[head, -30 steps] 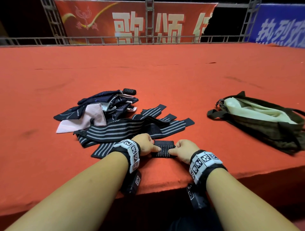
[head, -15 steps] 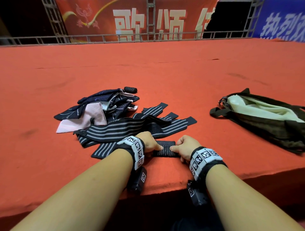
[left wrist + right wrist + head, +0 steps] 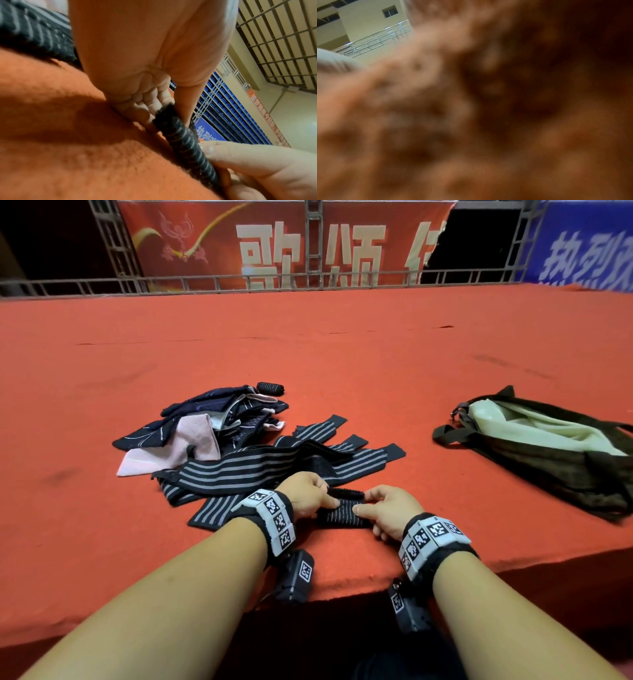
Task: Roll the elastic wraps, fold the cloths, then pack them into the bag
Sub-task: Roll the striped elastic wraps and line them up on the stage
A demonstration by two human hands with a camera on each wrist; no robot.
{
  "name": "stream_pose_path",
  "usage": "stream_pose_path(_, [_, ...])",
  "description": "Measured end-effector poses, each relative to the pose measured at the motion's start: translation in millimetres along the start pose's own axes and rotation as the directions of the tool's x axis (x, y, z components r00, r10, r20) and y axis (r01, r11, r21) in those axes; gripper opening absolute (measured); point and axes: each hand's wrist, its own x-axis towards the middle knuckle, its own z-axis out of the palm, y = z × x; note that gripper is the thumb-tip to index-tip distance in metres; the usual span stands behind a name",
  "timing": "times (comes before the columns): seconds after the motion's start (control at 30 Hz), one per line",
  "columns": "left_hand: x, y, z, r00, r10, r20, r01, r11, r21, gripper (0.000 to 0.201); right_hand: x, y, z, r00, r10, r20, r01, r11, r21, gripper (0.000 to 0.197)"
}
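A black elastic wrap with grey stripes (image 3: 342, 517) lies near the front edge of the red platform. My left hand (image 3: 310, 494) and right hand (image 3: 383, 508) pinch its near end from either side, and the end is turned up into a short tight roll (image 3: 185, 143). Several more striped wraps (image 3: 239, 470) lie spread behind my hands. One finished roll (image 3: 270, 388) sits at the back of a heap of dark and pink cloths (image 3: 205, 426). The dark bag (image 3: 548, 453) lies open at the right. The right wrist view is blurred.
The red carpeted platform (image 3: 342, 354) stretches far back to a metal rail and banners. Its front edge (image 3: 342, 583) drops off just under my wrists. A pale lining (image 3: 534, 429) shows in the bag's mouth.
Both hands have turned the wrap's near end over, and a small roll has formed between the fingers. The camera has tilted slightly.
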Motion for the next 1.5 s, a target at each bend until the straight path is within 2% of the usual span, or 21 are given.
stream_pose_path(0.1, [-1.0,-2.4,4.7,1.0,0.019,0.0,-0.018,0.973,-0.231,0.039,-1.9,1.9,-3.3,0.999,-0.034,0.025,0.033,0.999,0.034,0.019])
stream_pose_path(0.2, [-4.7,-6.7,12.0,0.997,0.022,0.078,0.019,0.875,-0.483,0.029,-4.5,2.7,-5.3,0.996,-0.079,0.045,0.076,0.994,0.077,0.02])
stream_pose_path(0.33, [-6.0,-12.4,16.5,0.987,0.024,0.161,0.08,0.791,-0.607,0.027,-6.1,0.0,-9.0,0.994,-0.101,0.043,0.097,0.99,0.103,0.03])
stream_pose_path(0.43, [-5.6,-14.1,16.4,0.986,0.021,0.168,0.09,0.773,-0.628,0.025,-3.7,-0.8,-7.8,0.995,-0.084,0.054,0.08,0.993,0.082,0.03])
stream_pose_path(0.63, [-7.2,-13.6,17.6,0.977,0.019,0.215,0.124,0.764,-0.633,0.006,1.0,0.3,-5.0,0.998,-0.047,0.031,0.042,0.987,0.155,0.017])
stream_pose_path(0.73, [-4.8,-13.5,16.8,0.967,-0.011,0.254,0.164,0.791,-0.589,0.035,1.8,3.2,-3.4,0.998,-0.055,-0.006,0.055,0.98,0.19,0.016])
stream_pose_path(0.77, [-5.5,-12.1,16.5,0.966,-0.018,0.258,0.169,0.8,-0.576,0.037,1.9,4.2,-3.0,0.998,-0.056,-0.013,0.058,0.977,0.205,0.016])
stream_pose_path(0.87, [-6.9,-6.1,14.4,0.963,-0.056,0.262,0.195,0.817,-0.543,0.01,3.0,5.8,-3.3,0.998,-0.057,-0.01,0.058,0.968,0.243,0.015])
stream_pose_path(0.93, [-6.0,-4.5,13.4,0.96,-0.086,0.266,0.219,0.824,-0.522,0.028,3.5,4.9,-3.8,0.998,-0.057,0.001,0.055,0.966,0.254,0.013])
stream_pose_path(1.0, [-6.8,-2.4,12.7,0.955,-0.094,0.282,0.234,0.825,-0.515,0.033,4.2,3.9,-4.0,0.998,-0.056,0.011,0.051,0.963,0.263,0.011])
stream_pose_path(1.3, [-5.8,1.6,15.8,0.955,-0.129,0.268,0.253,0.827,-0.502,0.028,6.8,2.5,-3.1,1.0,-0.027,0.015,0.022,0.964,0.264,0.015])
stream_pose_path(1.43, [-9.0,-3.9,12.6,0.953,-0.07,0.295,0.23,0.801,-0.553,0.03,8.1,3.9,0.9,0.998,-0.011,-0.059,0.027,0.962,0.27,0.023])
stream_pose_path(1.5, [-10.8,-4.5,10.7,0.947,-0.046,0.319,0.225,0.801,-0.554,0.025,8.4,3.7,1.7,0.997,-0.013,-0.072,0.031,0.965,0.26,0.023])
